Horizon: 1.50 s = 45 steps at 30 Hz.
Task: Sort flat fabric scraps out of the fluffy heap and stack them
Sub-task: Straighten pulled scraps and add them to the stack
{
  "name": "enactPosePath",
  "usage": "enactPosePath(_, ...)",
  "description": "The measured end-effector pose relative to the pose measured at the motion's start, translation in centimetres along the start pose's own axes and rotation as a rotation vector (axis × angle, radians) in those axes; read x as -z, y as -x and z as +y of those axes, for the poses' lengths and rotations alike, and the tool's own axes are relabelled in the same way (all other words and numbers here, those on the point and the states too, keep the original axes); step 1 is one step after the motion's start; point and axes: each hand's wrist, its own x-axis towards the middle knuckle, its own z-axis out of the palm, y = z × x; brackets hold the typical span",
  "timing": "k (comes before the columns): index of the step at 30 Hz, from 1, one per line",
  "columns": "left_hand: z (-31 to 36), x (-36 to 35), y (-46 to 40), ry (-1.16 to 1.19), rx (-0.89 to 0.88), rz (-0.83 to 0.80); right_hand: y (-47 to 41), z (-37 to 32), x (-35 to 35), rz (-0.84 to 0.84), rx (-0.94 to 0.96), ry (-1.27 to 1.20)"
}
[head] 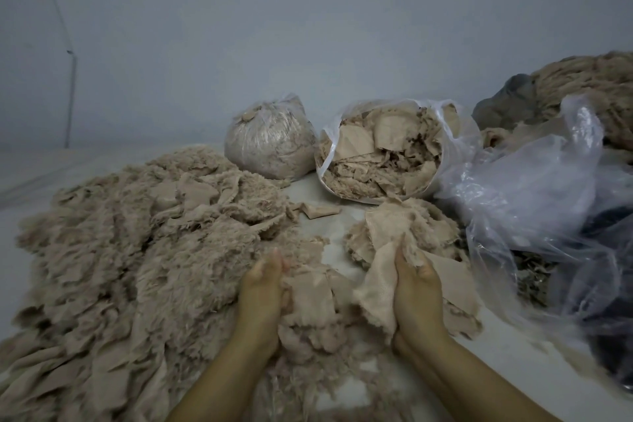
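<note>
A big heap of beige fluffy fabric spreads over the left and middle of the pale surface. My left hand reaches into its near edge, fingers curled round a bunch of scraps. My right hand grips a flat beige scrap and holds it up just right of the heap. Behind that hand lies a small stack of flat scraps. A single loose scrap lies farther back.
An open clear bag full of flat scraps stands at the back, with a tied bag of fluff to its left. Crumpled clear plastic bags crowd the right side. More fluffy material piles up at the far right.
</note>
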Motion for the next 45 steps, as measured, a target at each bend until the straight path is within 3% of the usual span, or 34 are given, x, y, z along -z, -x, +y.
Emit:
enactPosePath(4, -0.4, -0.8, 1.5, -0.106, 0.218, -0.472, 0.6, 0.2, -0.7, -0.045, 0.040, 0.100)
enactPosePath(6, -1.0, -1.4, 2.0, -0.165, 0.250, -0.576, 1.0, 0.3, -1.1, -0.052, 0.063, 0.112)
enactPosePath(9, -1.2, -1.6, 1.6, -0.149, 0.126, -0.408, 1.0, -0.1, -1.0, -0.020, 0.103, 0.127)
enactPosePath(13, -0.2, -0.6, 0.5, 0.019, 0.091, -0.178, -0.3, -0.7, 0.1, 0.060, 0.087, 0.038)
enactPosePath(17, 0.5, 0.0, 0.6, 0.029, 0.084, -0.216, -1.6, -0.7, 0.9, 0.029, 0.039, 0.098)
enactPosePath(19, 0.4, -0.4, 1.1, -0.118, 0.007, -0.285, -2.4, -1.2, 1.1, 0.019, 0.084, 0.196)
enactPosePath(21, 0.2, -0.5, 1.4, -0.368, -0.192, -0.303, -3.6, -2.2, 2.1, 0.085, 0.180, 0.338)
enactPosePath(25, 0.1, 0.9, 0.3, -0.838, -0.581, -0.185, -4.8, -2.7, 4.6, 0.235, 0.205, 0.879)
enactPosePath(27, -0.3, 1.5, -0.5, -1.001, -0.616, -0.223, -4.1, -2.5, 4.2, 0.232, 0.384, 0.920)
enactPosePath(29, -1.0, 1.9, -0.7, -1.165, -0.556, -0.284, -3.0, -2.0, 3.2, 0.047, 0.514, 0.891)
enactPosePath(31, -1.4, 1.9, -0.8, -1.248, -0.555, -0.272, -1.9, -0.8, 2.1, -0.268, 0.460, 0.960)
enactPosePath(34, -0.7, 1.7, -0.9, -1.023, -0.562, -0.157, -0.8, 0.5, 1.3, -0.664, 0.369, 1.237)
enactPosePath(37, 0.2, 1.6, -0.8, -0.706, -0.504, -0.130, -0.4, 0.8, 1.4, -0.826, 0.183, 1.072)
enactPosePath(41, 0.7, 1.5, -0.5, -0.521, -0.453, -0.201, 0.1, 0.1, 0.8, -0.574, 0.071, 0.690)
enactPosePath(43, 0.6, 1.2, -0.1, -0.503, -0.434, -0.323, 0.5, -0.3, 0.2, -0.568, -0.031, 0.455)
enactPosePath(45, 0.2, 0.9, 0.2, -0.524, -0.426, -0.395, 1.0, -0.1, -0.2, -0.612, -0.009, 0.453)
